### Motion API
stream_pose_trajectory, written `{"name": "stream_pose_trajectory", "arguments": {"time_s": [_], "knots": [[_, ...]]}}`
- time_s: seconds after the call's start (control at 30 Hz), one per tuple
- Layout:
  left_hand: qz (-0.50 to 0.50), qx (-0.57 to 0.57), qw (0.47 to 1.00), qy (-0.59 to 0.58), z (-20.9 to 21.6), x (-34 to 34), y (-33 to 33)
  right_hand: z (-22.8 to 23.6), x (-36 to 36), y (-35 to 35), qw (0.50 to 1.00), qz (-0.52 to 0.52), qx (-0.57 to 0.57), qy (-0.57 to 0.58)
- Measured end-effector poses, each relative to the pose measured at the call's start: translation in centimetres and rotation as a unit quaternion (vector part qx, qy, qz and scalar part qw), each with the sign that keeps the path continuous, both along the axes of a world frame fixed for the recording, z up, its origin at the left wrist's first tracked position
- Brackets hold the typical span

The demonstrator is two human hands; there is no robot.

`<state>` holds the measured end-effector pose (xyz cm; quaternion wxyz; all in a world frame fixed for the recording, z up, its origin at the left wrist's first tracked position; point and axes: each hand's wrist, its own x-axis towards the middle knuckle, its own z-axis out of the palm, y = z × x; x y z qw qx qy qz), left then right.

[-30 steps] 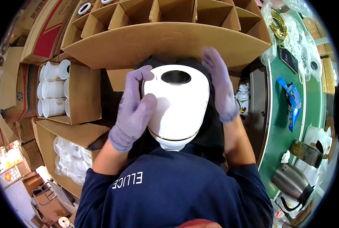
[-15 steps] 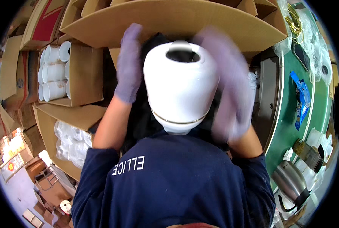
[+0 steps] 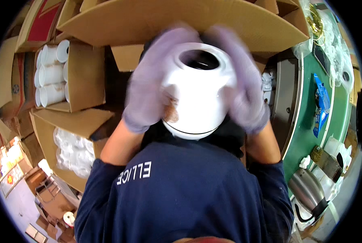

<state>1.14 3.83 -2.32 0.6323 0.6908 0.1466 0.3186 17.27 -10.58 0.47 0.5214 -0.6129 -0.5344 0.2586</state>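
A glossy white rounded housing (image 3: 197, 97) rests in front of my chest, with a dark oval opening at its top and a thin dark seam near its lower end. A brown patch (image 3: 171, 109) shows on its left side. My left hand (image 3: 146, 83), in a pale purple glove, is pressed to the left side of the housing. Against the right side lies my gloved right hand (image 3: 246, 91). Both hands are curved around it, and their fingers are blurred by motion. Dark cloth on my lap shows beneath.
A large divided carton (image 3: 181, 20) stands just ahead. To the left, one box holds white cylinders (image 3: 51, 75), another clear plastic-wrapped pieces (image 3: 73, 150). On the right, a green table (image 3: 300, 141) carries a blue packet (image 3: 321, 105), a phone (image 3: 321, 58) and a steel kettle (image 3: 308, 190).
My left hand has come in from apart to the housing's left side, and my right hand has settled on its right. The housing has turned, bringing the brown patch into view.
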Motion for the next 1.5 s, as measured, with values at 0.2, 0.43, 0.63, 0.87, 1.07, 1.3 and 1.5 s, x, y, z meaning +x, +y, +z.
{"name": "stream_pose_trajectory", "arguments": {"time_s": [0.2, 0.43, 0.63, 0.87, 1.07, 1.3, 1.5], "knots": [[0.054, 0.077, 0.994, 0.054, 1.5, 0.6, 1.0, 0.4, 2.6, 1.6, 0.985, -0.064, 0.070, -0.143], [-0.145, 0.087, 0.982, -0.084, -2.1, -0.5, 2.1, 4.5, -0.2, 0.0, 0.976, 0.075, -0.042, -0.200], [-0.023, -0.161, 0.986, -0.041, -4.8, 1.8, 2.0, 6.2, 5.0, 0.6, 0.927, 0.299, 0.004, -0.224], [-0.114, -0.162, 0.976, 0.091, -1.4, 2.6, -1.9, 13.1, 0.7, -3.3, 0.833, 0.241, 0.076, -0.492], [0.144, 0.079, 0.959, 0.233, 1.5, -6.7, -6.0, 3.7, -1.1, -8.3, 0.960, -0.058, -0.178, -0.207], [-0.002, 0.150, 0.958, 0.244, 6.2, -8.2, -7.0, 3.7, 3.0, -4.5, 0.939, 0.014, -0.313, -0.139], [0.226, -0.087, 0.946, 0.216, 7.0, -8.8, -7.0, 2.9, 2.7, 4.7, 0.984, -0.109, -0.010, -0.143]]}}
